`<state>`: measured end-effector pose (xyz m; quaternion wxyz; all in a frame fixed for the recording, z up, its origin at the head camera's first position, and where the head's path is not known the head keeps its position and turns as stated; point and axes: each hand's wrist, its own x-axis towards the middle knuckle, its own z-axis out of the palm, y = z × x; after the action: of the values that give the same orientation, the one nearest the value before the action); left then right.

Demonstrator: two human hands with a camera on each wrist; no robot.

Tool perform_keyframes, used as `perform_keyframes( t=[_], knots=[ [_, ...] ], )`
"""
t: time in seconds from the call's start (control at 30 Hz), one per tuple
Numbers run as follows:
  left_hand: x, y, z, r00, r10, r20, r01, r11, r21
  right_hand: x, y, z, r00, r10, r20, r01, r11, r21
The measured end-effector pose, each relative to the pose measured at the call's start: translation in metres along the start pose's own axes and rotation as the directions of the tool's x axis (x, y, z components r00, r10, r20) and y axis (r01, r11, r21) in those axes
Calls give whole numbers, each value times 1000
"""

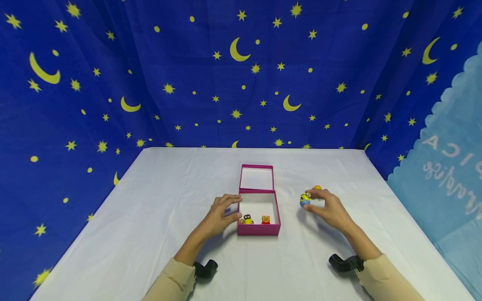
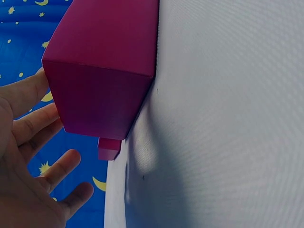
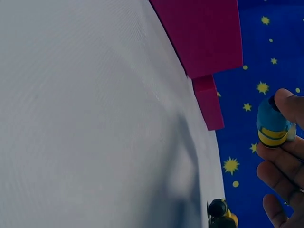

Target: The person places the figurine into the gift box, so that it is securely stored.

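My right hand (image 1: 331,211) pinches a small yellow and blue Minion figure (image 1: 304,200) between thumb and fingers, above the table to the right of the box. In the right wrist view, the Minion figure (image 3: 273,123) shows its blue side upward. My left hand (image 1: 217,215) lies along the left wall of a magenta box (image 1: 260,230), its fingers loosely extended and fingertips at the rim. Inside the box, near its front wall, are a yellow figure with black goggles (image 1: 247,219) and an orange bear figure in red (image 1: 265,219).
The box's lid (image 1: 257,166) lies open behind it, white inside. Beyond my right hand, an orange-topped figure (image 1: 317,187) stands on the white-covered table (image 1: 180,179), partly hidden by the fingers. A blue starry curtain (image 1: 211,75) encloses the back and sides.
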<state>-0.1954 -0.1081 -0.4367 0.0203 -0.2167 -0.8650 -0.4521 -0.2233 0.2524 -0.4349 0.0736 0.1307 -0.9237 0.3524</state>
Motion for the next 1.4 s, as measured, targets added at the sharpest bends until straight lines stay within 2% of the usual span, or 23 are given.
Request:
perform_keyframes(
  t=[0.3,0.7,0.97,1.23,1.4],
  knots=[
    [0,0,0,1000,0,-1,0,1000,2,4,-13,5,1000,-23,-16,23,999,33],
    [0,0,0,1000,-7,1,7,1000,-6,10,-32,14,995,-91,-47,95,993,71],
    [0,1,0,1000,-10,2,10,1000,-4,15,-40,22,998,-48,-43,51,995,81],
    [0,-1,0,1000,-4,-2,4,1000,-2,18,-49,29,993,-104,-59,110,989,103],
    [0,-1,0,1000,6,-4,-6,1000,-1,19,-55,33,994,-100,-39,104,990,94]
  ],
)
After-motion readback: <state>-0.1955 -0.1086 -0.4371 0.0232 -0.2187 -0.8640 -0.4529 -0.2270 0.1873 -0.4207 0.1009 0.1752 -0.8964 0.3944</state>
